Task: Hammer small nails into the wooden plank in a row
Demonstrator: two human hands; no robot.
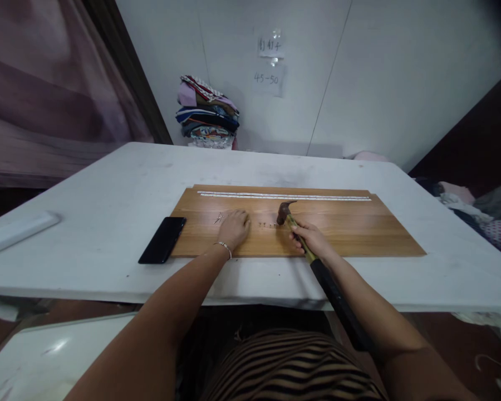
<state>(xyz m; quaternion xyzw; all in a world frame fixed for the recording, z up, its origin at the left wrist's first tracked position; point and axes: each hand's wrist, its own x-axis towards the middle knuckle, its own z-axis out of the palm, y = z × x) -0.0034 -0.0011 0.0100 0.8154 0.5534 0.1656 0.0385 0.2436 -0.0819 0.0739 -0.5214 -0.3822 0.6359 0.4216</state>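
A wooden board [359, 228] lies on the white table [108, 184]. My right hand [311, 238] is closed round the upper handle of a hammer [284, 210], whose dark head rests on the board next to a short row of small nails [268, 225]. The black grip end of the handle runs back along my forearm. My left hand [234, 227] lies on the board left of that row, fingers curled down; what is under them is hidden. A few loose nails [219, 218] lie just left of it. A white measuring strip [284, 196] runs along the board's far edge.
A black phone [162, 240] lies face down at the board's left end. A white bar-shaped object [16, 231] sits at the table's left edge. Folded clothes [206, 114] are stacked against the wall behind. More cloth lies at the right [484, 214].
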